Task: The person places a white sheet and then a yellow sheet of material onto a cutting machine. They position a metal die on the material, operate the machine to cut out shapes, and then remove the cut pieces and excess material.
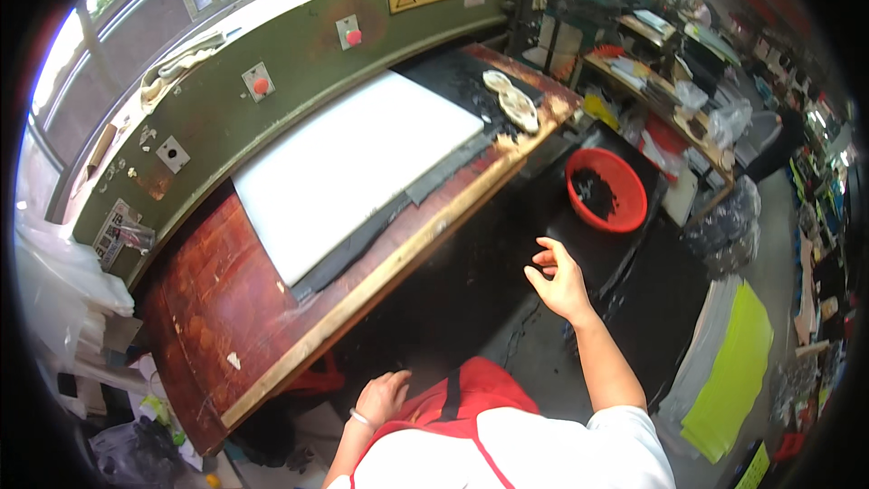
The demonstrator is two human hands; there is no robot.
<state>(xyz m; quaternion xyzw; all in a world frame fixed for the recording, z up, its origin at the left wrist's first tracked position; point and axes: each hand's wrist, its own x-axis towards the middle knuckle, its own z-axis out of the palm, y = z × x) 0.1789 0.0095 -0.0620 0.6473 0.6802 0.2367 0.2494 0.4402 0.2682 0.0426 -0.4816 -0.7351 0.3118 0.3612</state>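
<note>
- Head view: the right hand (pixel 561 285) is held unclenched and empty, near the red basin (pixel 631 188) placed off the worktop's (pixel 204 308) front right corner.
- The left hand (pixel 382 397) is loosely curled, apparently empty.
- If lifted, the basin should be kept level, lest dark pieces (pixel 594 194) be spilled.

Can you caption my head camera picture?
Right hand raised near a red basin of black pieces, left hand low, white board on a reddish-brown workbench.

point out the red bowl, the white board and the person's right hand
red bowl (pixel 628 183): head view, bare inner wall on its right side
white board (pixel 358 167): head view, middle of its top face
right hand (pixel 565 282): head view, back of the hand
</note>
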